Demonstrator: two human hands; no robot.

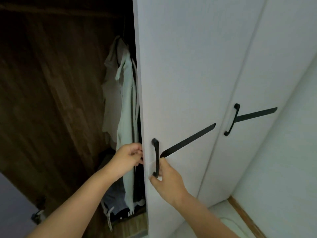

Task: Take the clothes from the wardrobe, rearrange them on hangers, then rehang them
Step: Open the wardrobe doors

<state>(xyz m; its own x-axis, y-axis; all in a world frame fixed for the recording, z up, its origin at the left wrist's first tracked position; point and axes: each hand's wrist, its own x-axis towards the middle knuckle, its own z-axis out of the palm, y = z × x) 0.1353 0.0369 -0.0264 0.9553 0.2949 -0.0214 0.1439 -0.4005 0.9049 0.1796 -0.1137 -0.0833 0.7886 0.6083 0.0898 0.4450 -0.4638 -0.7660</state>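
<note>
1. Wardrobe door, white: right hand has fingers curled round the black handle; left hand grips the door's edge.
2. Clothes, pale: hanging inside the wardrobe, none taken out; every step of the task appears to remain.
3. Hangers, rail: lost in darkness. Left fingertips hidden behind the door's edge.

The near wardrobe door is plain white with a black handle and a black diagonal stripe. The hanging garments look pale green and off-white; the folded clothes below seem blue-grey. The interior panel is dark brown woodgrain.
</note>
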